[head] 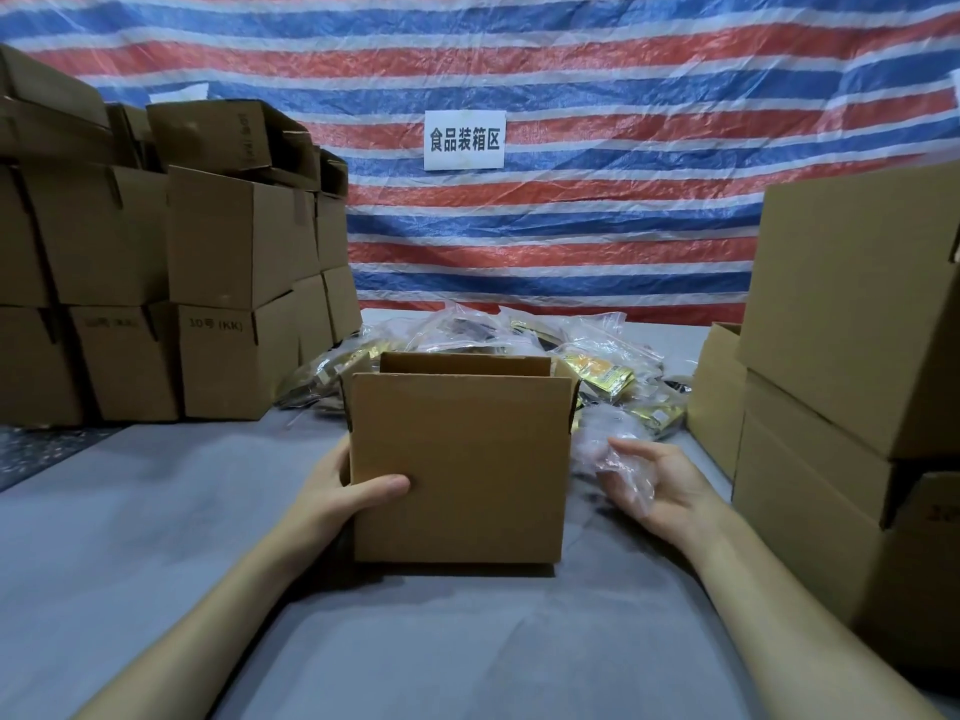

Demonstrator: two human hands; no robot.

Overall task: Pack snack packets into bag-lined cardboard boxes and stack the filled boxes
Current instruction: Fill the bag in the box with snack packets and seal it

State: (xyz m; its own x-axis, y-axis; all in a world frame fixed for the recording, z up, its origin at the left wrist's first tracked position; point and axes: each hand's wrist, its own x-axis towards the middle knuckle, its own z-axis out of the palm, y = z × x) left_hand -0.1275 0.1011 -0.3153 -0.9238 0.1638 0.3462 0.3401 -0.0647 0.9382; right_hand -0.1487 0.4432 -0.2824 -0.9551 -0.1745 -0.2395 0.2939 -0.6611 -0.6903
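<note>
The small open-topped brown cardboard box [457, 459] stood upright at the middle of the grey-covered bench [156, 537], flaps up! The left hand [343, 491] gripped its left side, thumb laid across the front face, fingers tucked round the side wall. Over on the other side, the right hand [660, 480] lay palm-up just beside the box, fingers loosely curled round a crumpled clear plastic bag [608, 459]. Behind the box, a heap of snack packets in clear and gold wrappers [571, 356] sprawled across the bench. A left stack of closed brown cardboard boxes [156, 262] and a right stack of closed brown cardboard boxes [857, 356] flanked the scene, and a red, white and blue striped tarpaulin [571, 226] bearing a white paper sign [465, 140] hung behind.
</note>
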